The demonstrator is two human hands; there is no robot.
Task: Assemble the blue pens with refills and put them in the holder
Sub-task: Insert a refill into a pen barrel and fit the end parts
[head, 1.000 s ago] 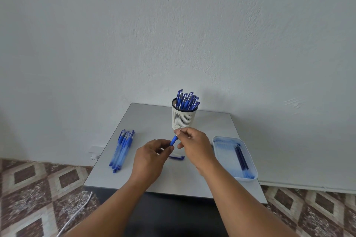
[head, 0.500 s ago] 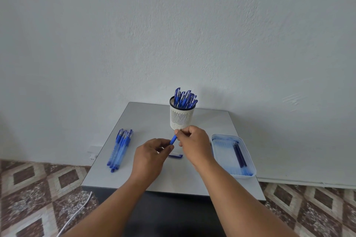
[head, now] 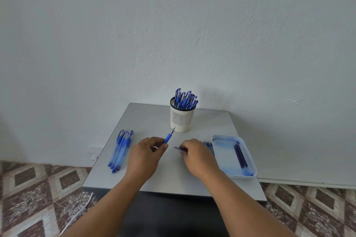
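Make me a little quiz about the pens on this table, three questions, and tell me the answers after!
1. True or false: the left hand holds a pen whose tip points toward the holder.
2. Where does the pile of loose pens lie? A) inside the tray B) on the table's left side C) on the floor
3. Fill in: the right hand reaches down at a small blue ____ lying on the table.

Key
1. True.
2. B. The tray on the right holds dark refills.
3. Pen cap, most likely; the hand partly hides it.
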